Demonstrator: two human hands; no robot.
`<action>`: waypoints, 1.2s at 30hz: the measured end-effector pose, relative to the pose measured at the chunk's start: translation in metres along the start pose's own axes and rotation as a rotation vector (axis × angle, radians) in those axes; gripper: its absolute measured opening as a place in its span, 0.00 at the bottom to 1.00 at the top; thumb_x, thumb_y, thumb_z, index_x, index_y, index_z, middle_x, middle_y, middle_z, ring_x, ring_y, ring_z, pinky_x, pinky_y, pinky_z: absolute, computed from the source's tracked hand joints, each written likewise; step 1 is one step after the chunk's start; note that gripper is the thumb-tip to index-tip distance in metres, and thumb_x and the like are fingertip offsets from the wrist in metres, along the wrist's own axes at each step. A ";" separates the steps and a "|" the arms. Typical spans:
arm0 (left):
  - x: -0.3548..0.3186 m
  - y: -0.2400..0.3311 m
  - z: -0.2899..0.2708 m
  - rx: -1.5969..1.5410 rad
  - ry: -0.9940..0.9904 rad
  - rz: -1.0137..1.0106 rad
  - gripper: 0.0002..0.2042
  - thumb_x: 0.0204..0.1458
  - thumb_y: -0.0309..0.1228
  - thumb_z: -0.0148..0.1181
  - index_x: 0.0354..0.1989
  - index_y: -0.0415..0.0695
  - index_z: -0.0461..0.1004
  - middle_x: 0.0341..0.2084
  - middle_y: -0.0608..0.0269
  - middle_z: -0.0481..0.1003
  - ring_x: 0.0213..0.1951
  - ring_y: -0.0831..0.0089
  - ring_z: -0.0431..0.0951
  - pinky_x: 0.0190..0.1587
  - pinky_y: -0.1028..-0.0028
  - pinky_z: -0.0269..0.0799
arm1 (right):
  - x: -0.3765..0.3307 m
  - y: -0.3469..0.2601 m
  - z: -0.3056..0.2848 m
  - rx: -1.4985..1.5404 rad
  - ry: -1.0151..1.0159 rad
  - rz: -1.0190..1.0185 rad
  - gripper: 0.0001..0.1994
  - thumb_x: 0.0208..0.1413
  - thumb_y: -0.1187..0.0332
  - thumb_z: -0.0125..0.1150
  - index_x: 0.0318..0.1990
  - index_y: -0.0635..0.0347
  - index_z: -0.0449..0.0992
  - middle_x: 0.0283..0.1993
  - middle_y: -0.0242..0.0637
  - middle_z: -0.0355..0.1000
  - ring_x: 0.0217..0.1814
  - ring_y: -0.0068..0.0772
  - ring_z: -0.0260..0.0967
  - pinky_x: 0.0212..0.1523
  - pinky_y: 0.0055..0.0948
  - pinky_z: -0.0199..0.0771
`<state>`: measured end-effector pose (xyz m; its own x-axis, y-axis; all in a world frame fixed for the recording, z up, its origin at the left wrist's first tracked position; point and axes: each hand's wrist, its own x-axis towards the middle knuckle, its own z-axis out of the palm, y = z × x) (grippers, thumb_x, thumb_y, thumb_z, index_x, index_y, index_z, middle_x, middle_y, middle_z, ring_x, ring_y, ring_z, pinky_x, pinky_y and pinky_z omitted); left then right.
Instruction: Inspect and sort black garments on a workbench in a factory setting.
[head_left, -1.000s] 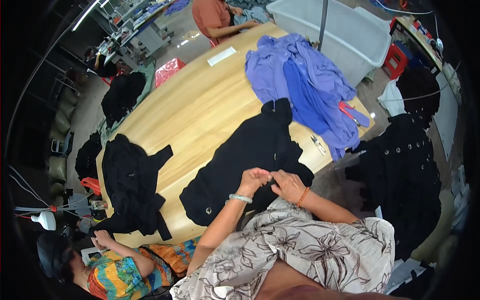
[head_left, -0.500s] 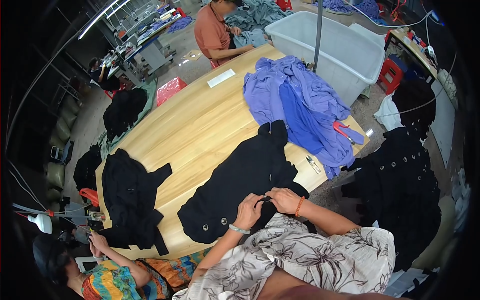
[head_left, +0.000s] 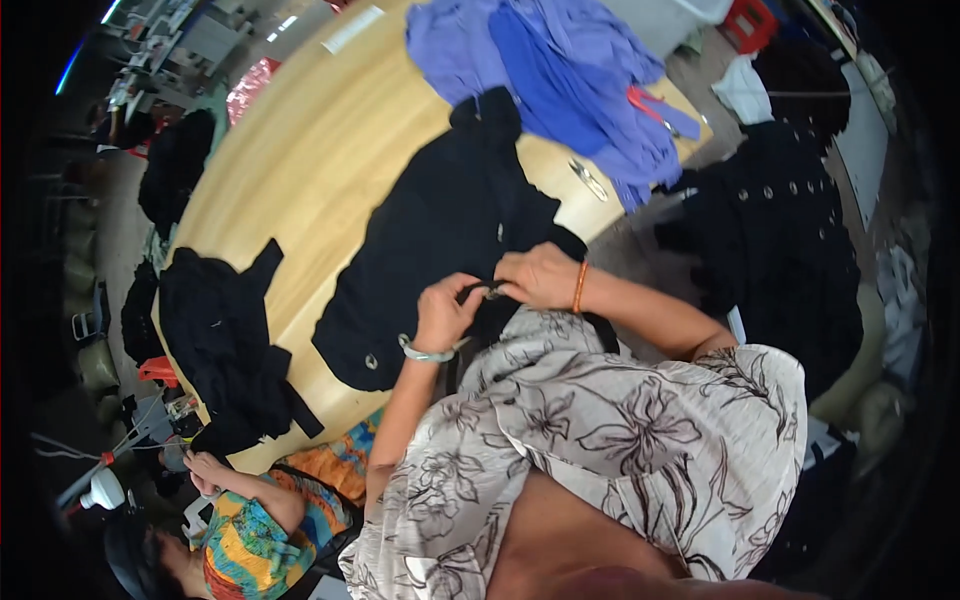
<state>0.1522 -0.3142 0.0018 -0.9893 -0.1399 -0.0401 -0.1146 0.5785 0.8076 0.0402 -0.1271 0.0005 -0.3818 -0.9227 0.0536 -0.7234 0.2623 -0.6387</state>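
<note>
A black garment (head_left: 425,215) with round metallic buttons lies spread on the wooden table, its near edge drawn up close to my body. My left hand (head_left: 445,315), with a pale bangle at the wrist, pinches that edge. Right beside it, my right hand (head_left: 540,275), wearing an orange bead bracelet, pinches the same edge. A small shiny spot, perhaps a button, shows between the fingertips; blur hides its detail. Beyond the garment, small thread snips (head_left: 588,180) rest on the table.
A purple garment pile (head_left: 600,90) with a red-handled tool (head_left: 650,103) covers the table's far right corner. Another black garment (head_left: 215,340) lies at left, near a co-worker in a colourful top (head_left: 255,540). More black garments (head_left: 770,260) with metallic buttons hang at right.
My view has tilted downward, so the table and hands appear higher in the picture. Both hands still pinch the garment's edge, close together.
</note>
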 end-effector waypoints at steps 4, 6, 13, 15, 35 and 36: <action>0.002 0.002 0.003 0.288 0.058 -0.077 0.13 0.43 0.38 0.70 0.28 0.42 0.76 0.23 0.55 0.77 0.27 0.54 0.77 0.28 0.63 0.70 | -0.020 0.025 -0.016 -0.104 -0.029 0.166 0.10 0.52 0.61 0.60 0.34 0.57 0.75 0.35 0.38 0.70 0.34 0.45 0.73 0.33 0.42 0.72; 0.010 0.007 0.005 0.237 0.010 0.042 0.09 0.45 0.29 0.66 0.32 0.40 0.75 0.26 0.56 0.74 0.32 0.55 0.75 0.34 0.64 0.70 | -0.034 0.035 -0.014 -0.112 0.016 0.209 0.08 0.54 0.63 0.59 0.35 0.57 0.75 0.37 0.38 0.68 0.32 0.46 0.72 0.32 0.43 0.71; 0.088 0.017 0.050 0.252 -0.068 0.327 0.12 0.47 0.21 0.57 0.42 0.37 0.75 0.34 0.49 0.74 0.39 0.53 0.74 0.43 0.62 0.70 | -0.044 0.031 -0.001 -0.077 0.149 0.306 0.07 0.55 0.66 0.57 0.38 0.58 0.72 0.38 0.40 0.68 0.32 0.48 0.72 0.32 0.45 0.71; 0.093 0.020 0.064 0.426 -0.170 0.317 0.07 0.46 0.23 0.56 0.34 0.37 0.75 0.32 0.48 0.72 0.38 0.51 0.73 0.41 0.61 0.71 | -0.044 0.035 -0.004 -0.062 0.143 0.337 0.07 0.55 0.67 0.57 0.38 0.58 0.72 0.38 0.41 0.68 0.33 0.49 0.72 0.33 0.45 0.71; 0.092 0.004 0.077 -0.650 -0.061 -0.435 0.03 0.43 0.21 0.62 0.25 0.34 0.79 0.17 0.58 0.78 0.20 0.74 0.79 0.24 0.75 0.76 | -0.025 0.072 -0.005 0.155 0.089 0.299 0.08 0.52 0.81 0.55 0.41 0.63 0.71 0.26 0.34 0.69 0.24 0.21 0.68 0.25 0.24 0.66; 0.093 0.007 0.073 -0.664 -0.064 -0.453 0.03 0.42 0.21 0.62 0.24 0.35 0.79 0.16 0.58 0.77 0.19 0.75 0.78 0.24 0.75 0.75 | -0.023 0.072 -0.008 0.147 0.080 0.260 0.08 0.53 0.82 0.53 0.41 0.64 0.70 0.28 0.35 0.69 0.25 0.22 0.69 0.26 0.23 0.68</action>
<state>0.0528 -0.2651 -0.0392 -0.8651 -0.1881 -0.4650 -0.4486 -0.1246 0.8850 -0.0080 -0.0851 -0.0411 -0.5911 -0.8036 -0.0699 -0.5069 0.4374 -0.7427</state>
